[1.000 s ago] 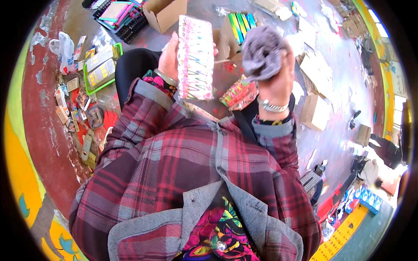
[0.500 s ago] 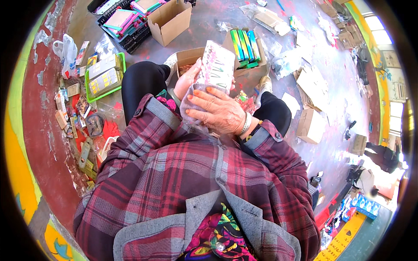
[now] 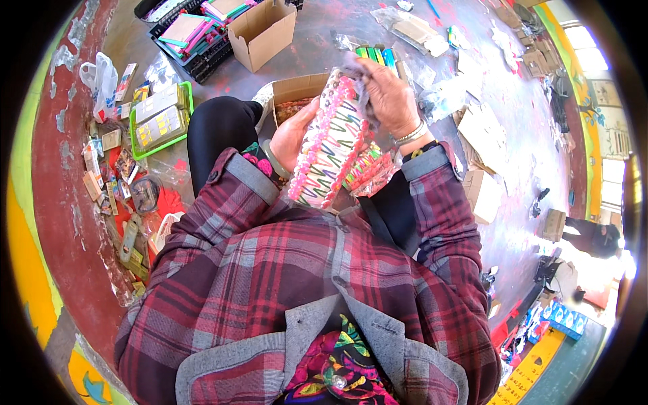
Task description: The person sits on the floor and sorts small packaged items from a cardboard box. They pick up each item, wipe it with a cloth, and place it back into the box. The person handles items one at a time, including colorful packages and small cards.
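At pkg (image 3: 327,148): R fingers (image 3: 375,69) tight on cloth (image 3: 353,65)

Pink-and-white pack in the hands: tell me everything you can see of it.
The pack is long and box-like, white with multicoloured zigzag lines across its face and bumpy-looking pink bands along its long edges. Its material is unclear. It is held up in front of the plaid shirt, slanted, its far end leaning right. The left hand grips its left side; a grey cloth in the right hand lies against its upper right edge. Its underside is hidden.
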The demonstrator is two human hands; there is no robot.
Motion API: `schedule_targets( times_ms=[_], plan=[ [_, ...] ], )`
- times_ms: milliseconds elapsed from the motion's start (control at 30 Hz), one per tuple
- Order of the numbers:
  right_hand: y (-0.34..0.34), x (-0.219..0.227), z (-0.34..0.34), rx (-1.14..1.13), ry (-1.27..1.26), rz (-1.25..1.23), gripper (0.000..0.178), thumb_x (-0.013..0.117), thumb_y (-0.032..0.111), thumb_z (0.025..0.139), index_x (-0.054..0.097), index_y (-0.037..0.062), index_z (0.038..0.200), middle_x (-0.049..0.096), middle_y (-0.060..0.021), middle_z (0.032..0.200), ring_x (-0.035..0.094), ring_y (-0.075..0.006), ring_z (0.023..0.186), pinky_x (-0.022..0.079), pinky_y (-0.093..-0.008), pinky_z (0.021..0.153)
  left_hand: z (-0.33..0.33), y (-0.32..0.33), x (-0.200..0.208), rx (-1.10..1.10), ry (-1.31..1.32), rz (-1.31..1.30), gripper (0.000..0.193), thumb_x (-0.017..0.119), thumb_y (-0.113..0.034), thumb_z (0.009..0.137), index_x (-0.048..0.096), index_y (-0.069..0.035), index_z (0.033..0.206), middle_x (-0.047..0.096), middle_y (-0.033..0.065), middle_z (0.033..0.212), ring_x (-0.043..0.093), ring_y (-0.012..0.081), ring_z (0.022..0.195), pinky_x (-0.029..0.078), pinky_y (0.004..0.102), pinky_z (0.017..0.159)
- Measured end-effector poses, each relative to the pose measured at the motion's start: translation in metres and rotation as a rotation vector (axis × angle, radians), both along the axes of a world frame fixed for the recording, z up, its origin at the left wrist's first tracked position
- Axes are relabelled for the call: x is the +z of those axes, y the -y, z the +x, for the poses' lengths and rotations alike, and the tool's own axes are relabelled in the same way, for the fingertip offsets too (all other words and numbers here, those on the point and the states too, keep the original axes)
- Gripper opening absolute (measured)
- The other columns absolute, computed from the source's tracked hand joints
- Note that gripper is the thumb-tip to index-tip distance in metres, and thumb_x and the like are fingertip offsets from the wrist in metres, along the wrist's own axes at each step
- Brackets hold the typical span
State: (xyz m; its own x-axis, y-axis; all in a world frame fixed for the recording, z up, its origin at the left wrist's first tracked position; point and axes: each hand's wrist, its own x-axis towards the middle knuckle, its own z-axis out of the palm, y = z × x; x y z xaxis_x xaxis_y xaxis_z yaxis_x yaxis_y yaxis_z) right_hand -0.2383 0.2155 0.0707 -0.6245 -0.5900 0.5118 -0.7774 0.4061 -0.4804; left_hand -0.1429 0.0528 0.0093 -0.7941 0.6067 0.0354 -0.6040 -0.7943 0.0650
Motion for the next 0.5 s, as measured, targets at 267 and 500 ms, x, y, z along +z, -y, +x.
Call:
schedule_targets(
  times_ms=[267, 500],
  plan=[
    [-0.064, -0.069, -0.016, -0.456, 0.277, -0.023, 0.027, 0.052, 0.013, 0.084, 0.056, 0.0022, 0.109, 0.062, -0.0175, 0.099, 0.061, -0.0271, 0.092, 0.046, -0.03, 0.078, -0.01, 0.005, -0.018, 0.119, 0.102, -0.066, 0.052, 0.036, -0.034, 0.091, 0.036, 0.002, 0.129, 0.044, 0.0233, 0.127, 0.05, 0.0336, 0.11, 0.04, 0.0446, 0.094],
    [-0.124, -0.126, -0.004, -0.614, 0.538, -0.368, 0.023, 0.053, 0.008, 0.084, 0.059, 0.0012, 0.105, 0.064, -0.0077, 0.092, 0.059, -0.0126, 0.083, 0.045, -0.0256, 0.075, -0.009, 0.009, -0.051, -0.018, 0.09, -0.105, 0.051, 0.056, -0.032, 0.086, 0.042, -0.001, 0.123, 0.055, 0.0149, 0.114, 0.059, 0.0256, 0.094, 0.047, 0.0453, 0.083]
  ],
)
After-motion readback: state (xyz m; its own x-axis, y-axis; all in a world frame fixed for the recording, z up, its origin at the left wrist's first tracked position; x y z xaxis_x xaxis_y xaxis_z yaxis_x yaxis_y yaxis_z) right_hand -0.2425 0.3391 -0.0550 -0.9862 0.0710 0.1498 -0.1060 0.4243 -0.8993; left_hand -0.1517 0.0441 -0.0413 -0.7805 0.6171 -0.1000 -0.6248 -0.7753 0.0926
